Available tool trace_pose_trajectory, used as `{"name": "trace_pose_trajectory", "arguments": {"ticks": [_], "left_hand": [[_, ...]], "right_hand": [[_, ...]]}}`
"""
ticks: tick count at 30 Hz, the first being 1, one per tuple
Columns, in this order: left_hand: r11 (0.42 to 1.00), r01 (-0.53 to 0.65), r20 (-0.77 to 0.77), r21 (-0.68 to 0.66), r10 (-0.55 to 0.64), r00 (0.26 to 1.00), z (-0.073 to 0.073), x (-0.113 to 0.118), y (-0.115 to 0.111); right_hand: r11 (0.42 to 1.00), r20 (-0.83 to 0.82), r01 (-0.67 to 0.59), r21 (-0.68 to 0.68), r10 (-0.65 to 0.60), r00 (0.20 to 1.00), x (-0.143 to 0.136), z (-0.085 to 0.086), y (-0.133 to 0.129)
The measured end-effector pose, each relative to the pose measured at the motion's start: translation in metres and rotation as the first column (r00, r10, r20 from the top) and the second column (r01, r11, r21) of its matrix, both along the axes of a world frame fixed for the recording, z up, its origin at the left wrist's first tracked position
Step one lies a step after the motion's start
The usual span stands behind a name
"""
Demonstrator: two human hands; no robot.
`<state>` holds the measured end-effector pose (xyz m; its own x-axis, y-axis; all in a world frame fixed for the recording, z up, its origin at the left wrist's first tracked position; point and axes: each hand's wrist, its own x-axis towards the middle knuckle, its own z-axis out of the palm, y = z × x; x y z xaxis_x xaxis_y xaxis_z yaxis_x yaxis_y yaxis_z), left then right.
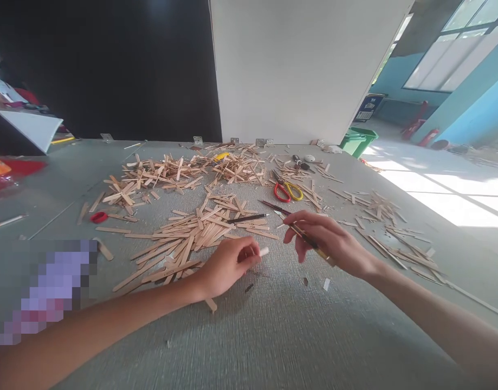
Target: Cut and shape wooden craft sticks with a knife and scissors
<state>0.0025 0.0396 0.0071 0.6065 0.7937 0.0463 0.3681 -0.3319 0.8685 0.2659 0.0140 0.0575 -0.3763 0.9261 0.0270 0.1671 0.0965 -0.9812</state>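
Note:
My left hand [228, 265] is closed in a pinch, with a small pale piece [264, 252] poking out past the thumb and forefinger. To its right, my right hand [325, 238] is curled round a slim tool [299, 232] with dark pointed ends and a yellowish rear part. I cannot make out its exact kind. Wooden craft sticks [200, 230] lie in a loose heap beyond and left of my left hand. A black pen [249, 218] rests across that heap. Small scraps, one a white chip [326, 284], lie on the tabletop [249, 341] below my hands.
Scissors [287, 190] with red and yellow handles lie beyond my right hand. More stick piles [163, 173] spread along the back, with keys [301, 164] nearby. A red tape ring [99, 217] sits at left. A black and white panel [289, 70] stands behind.

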Motion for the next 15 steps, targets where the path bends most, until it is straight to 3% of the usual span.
{"name": "trace_pose_trajectory", "arguments": {"ticks": [2, 4, 9, 15], "left_hand": [[0.989, 0.082, -0.072, 0.126, -0.073, 0.995, 0.004, 0.0, 0.0], [0.963, 0.178, -0.125, 0.2, -0.155, 0.98, 0.01, 0.0, -0.001], [0.889, 0.384, -0.209, 0.25, -0.337, 0.918, 0.017, -0.003, 0.0], [0.848, 0.41, -0.287, 0.336, -0.323, 0.902, 0.007, -0.007, 0.012]], "right_hand": [[0.996, -0.217, 0.006, -0.087, -0.024, 0.976, 0.001, -0.01, 0.008], [0.991, -0.267, 0.059, -0.121, -0.09, 0.96, 0.0, -0.02, 0.012], [0.976, -0.141, 0.214, -0.037, -0.218, 0.966, -0.004, -0.031, 0.009], [0.997, -0.029, 0.083, -0.002, -0.083, 0.996, -0.005, -0.029, 0.002]]}}
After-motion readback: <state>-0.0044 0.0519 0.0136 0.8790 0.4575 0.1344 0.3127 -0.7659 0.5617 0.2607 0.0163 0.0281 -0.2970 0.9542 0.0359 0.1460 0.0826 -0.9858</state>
